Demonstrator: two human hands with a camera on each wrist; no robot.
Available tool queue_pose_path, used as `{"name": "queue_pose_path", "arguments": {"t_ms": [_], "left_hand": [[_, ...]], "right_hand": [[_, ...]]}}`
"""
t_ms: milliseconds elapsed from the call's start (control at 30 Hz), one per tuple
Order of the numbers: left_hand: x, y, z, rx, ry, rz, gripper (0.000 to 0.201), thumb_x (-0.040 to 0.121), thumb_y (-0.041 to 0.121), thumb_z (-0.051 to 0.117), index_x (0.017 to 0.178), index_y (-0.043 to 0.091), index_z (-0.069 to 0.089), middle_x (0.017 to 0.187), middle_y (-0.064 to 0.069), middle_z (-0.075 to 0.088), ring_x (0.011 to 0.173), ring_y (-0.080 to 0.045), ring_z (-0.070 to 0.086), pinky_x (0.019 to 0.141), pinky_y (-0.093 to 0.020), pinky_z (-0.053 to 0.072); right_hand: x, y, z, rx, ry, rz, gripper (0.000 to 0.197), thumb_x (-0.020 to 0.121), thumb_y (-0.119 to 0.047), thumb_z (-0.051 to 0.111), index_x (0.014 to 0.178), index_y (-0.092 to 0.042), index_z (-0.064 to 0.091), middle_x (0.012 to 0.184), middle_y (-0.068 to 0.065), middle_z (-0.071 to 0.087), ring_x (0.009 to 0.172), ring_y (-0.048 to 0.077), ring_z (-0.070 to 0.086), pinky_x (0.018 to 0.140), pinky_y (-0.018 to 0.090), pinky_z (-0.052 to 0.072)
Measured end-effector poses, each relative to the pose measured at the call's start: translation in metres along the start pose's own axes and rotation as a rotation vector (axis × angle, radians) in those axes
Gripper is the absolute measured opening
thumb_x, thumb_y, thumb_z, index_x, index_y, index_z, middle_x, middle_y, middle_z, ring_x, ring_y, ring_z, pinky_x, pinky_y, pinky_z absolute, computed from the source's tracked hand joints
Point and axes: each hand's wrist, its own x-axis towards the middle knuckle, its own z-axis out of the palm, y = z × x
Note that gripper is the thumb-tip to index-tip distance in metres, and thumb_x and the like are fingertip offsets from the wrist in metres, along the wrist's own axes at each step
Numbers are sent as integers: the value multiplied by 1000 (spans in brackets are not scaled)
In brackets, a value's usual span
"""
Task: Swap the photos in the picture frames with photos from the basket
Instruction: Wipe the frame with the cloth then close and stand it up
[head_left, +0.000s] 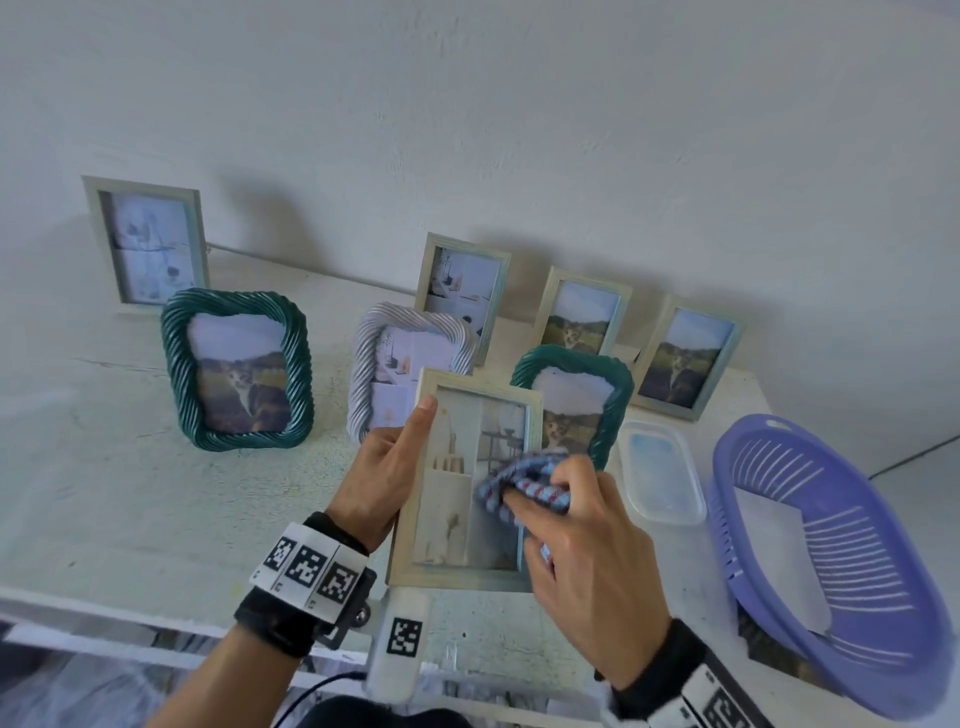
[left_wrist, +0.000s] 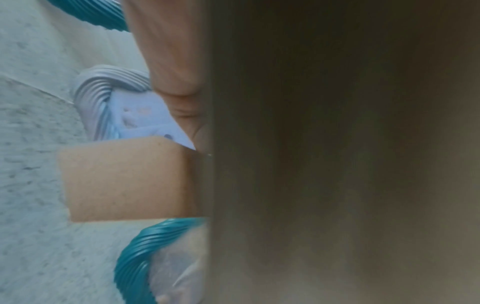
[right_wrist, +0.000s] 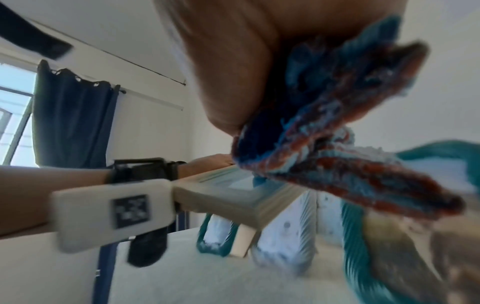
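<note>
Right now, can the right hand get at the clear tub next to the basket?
Probably yes: the tub lies just right of the right hand with nothing between them. That hand grips a cloth, though, so its grip is full.
</note>
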Motion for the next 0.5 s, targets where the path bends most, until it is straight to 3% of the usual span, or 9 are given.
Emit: {"name": "queue_pose_path", "arguments": {"t_ms": [67, 133, 200, 267, 367, 433, 500], "left_hand": [[-1, -11, -2, -23, -20, 21, 66, 73, 82, 55, 79, 16, 54, 70, -20, 51, 64, -27, 44, 58, -43, 37], [-3, -17, -1, -64, -17, -27, 73, 73, 82, 56, 80, 9, 58, 76, -18, 53, 69, -29, 46, 62, -46, 38], [-4, -19, 0, -106, -17, -71, 86, 73, 81, 58, 76, -5, 57, 79, -17, 52, 70, -31, 45, 64, -46, 36], [-6, -17, -2, -117, -23, -67, 92, 73, 82, 58, 74, -10, 54, 78, -18, 47, 67, -32, 40, 62, -42, 29], [-15, -4, -2, -51, 18, -28, 80, 81, 74, 54, 56, 1, 34, 59, -11, 28, 49, -29, 20, 54, -40, 14], [-19, 4, -2, -21, 33, 15, 62, 84, 65, 50, 52, 17, 27, 55, -5, 19, 47, -18, 16, 52, -35, 11], [-17, 1, -6, -5, 55, 46, 61, 86, 69, 49, 58, 15, 39, 57, -6, 25, 51, -17, 23, 52, -31, 17]], "right_hand": [[-16, 3, 7, 17, -60, -18, 37, 66, -27, 82, 101, -31, 71, 105, -3, 47, 89, 14, 53, 47, 18, 53], [-23, 10, 9, 57, -63, -37, 32, 72, -28, 70, 103, -35, 68, 104, -4, 44, 87, 14, 53, 46, 19, 53], [-26, 16, 5, 149, -20, -31, 34, 80, -30, 52, 110, -36, 65, 105, -6, 43, 86, 10, 52, 53, 18, 51], [-28, 24, 0, 245, 47, 2, 36, 83, -32, 43, 112, -35, 65, 104, -10, 41, 80, 3, 52, 63, 9, 45], [-28, 46, -5, 228, 150, 100, 27, 88, -21, 56, 111, -20, 69, 100, -9, 40, 69, 3, 53, 61, 0, 39], [-23, 69, -4, 128, 174, 216, 28, 85, -9, 66, 112, -14, 69, 97, -2, 40, 63, 7, 51, 53, 5, 37], [-13, 93, 3, 54, 166, 339, 30, 85, -9, 65, 114, -12, 68, 97, 2, 38, 68, 17, 51, 60, 17, 39]]}}
